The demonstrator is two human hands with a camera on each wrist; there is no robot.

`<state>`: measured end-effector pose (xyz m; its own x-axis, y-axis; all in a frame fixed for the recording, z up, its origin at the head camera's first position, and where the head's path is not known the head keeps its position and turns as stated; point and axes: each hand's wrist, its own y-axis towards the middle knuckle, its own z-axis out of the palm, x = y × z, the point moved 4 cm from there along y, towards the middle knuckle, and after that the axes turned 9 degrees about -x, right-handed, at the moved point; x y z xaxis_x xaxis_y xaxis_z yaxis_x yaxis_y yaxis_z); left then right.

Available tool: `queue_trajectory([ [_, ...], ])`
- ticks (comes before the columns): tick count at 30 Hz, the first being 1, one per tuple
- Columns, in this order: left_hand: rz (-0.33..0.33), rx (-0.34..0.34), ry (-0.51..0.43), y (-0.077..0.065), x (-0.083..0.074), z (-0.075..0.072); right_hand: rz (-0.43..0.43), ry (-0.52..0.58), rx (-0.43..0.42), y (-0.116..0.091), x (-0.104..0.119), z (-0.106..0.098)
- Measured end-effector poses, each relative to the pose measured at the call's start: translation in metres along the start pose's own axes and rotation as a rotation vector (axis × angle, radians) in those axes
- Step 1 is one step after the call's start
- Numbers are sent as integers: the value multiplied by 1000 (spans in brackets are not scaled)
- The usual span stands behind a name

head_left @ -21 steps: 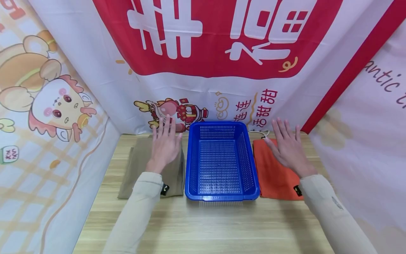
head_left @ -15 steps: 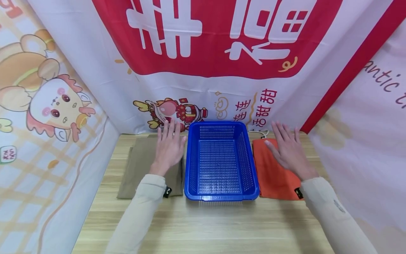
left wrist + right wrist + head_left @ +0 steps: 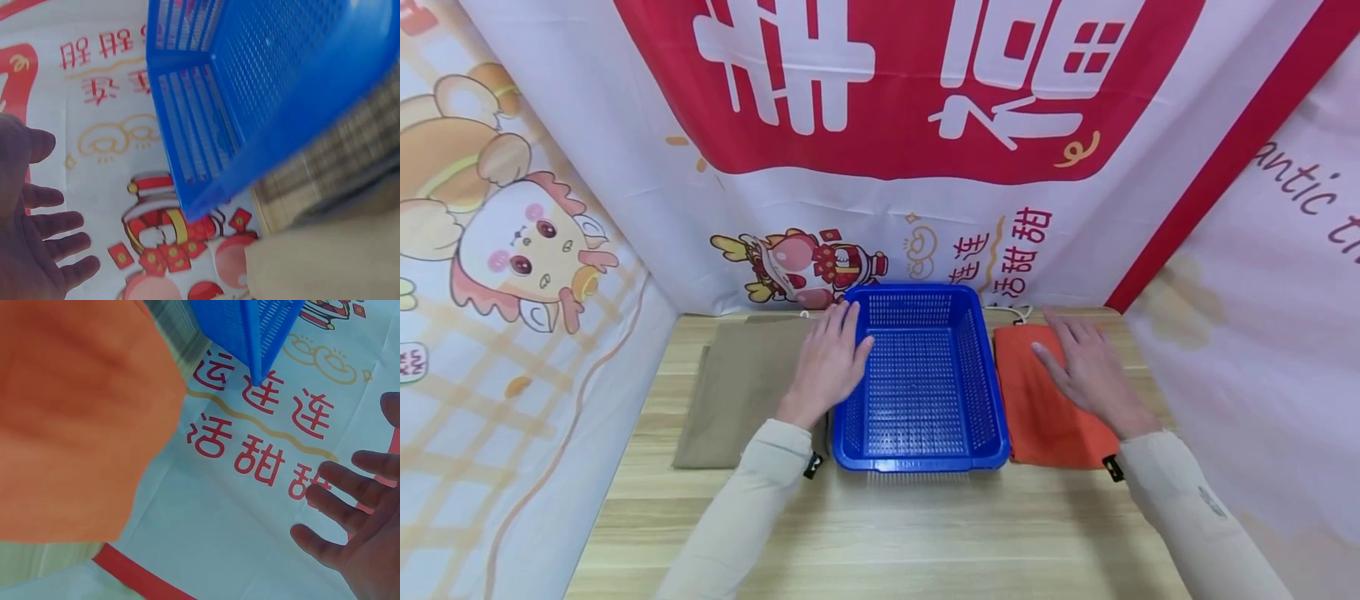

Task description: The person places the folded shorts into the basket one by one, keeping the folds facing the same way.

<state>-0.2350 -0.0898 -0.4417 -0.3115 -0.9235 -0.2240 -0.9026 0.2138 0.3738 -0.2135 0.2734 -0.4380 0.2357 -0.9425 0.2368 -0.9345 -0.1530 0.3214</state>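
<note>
A blue plastic basket [image 3: 917,464] with perforated walls stands in the middle of the table. Over its left rim hovers my left hand [image 3: 829,360], fingers extended; the left wrist view shows that hand [image 3: 37,219] apart from the basket [image 3: 300,125]. Left of the basket lies a folded grey-brown cloth item [image 3: 737,392]. To the right is a folded orange cloth item [image 3: 1037,425], with my right hand [image 3: 1093,371] above it, fingers fairly straight. In the right wrist view the right hand [image 3: 362,519] holds nothing, and the orange cloth [image 3: 81,425] lies below it.
The light wood table [image 3: 895,542] ends against a white printed curtain [image 3: 700,250] at the back. Printed fabric walls rise on the left [image 3: 550,400] and right [image 3: 1262,375]. A thin white cord [image 3: 1011,312] lies behind the orange cloth.
My left hand has moved right, from above the grey-brown cloth to over the basket's left rim. My right hand has shifted slightly toward me, still above the orange cloth.
</note>
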Motion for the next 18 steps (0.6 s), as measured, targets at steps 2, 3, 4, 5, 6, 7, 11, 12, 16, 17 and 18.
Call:
queue_trajectory([
  [2, 12, 13, -20, -1, -9, 2, 9, 4, 6, -4, -2, 2],
  [3, 18, 20, -33, -2, -14, 4, 12, 8, 7, -6, -3, 3],
  [4, 26, 28, -43, -3, -19, 6, 15, 11, 11, -7, -4, 4],
  [5, 33, 34, -57, -3, -24, 8, 19, 11, 17, -9, -5, 4],
  [6, 38, 44, -67, -4, -30, 11, 20, 14, 22, -11, -6, 5],
  [7, 43, 53, -78, -5, -35, 14, 19, 19, 26, -13, -7, 6],
  [11, 60, 87, -120, -8, -57, 24, 19, 48, 40, -21, -13, 8],
  [12, 65, 93, -127, -9, -63, 27, 18, 53, 42, -23, -15, 9],
  [16, 95, 106, -163, -11, -85, 35, 20, 62, 39, -32, -23, 11],
  [17, 103, 109, -173, -12, -91, 37, 21, 66, 35, -34, -25, 11],
  [18, 110, 111, -186, -13, -96, 38, 21, 68, 35, -37, -28, 12],
])
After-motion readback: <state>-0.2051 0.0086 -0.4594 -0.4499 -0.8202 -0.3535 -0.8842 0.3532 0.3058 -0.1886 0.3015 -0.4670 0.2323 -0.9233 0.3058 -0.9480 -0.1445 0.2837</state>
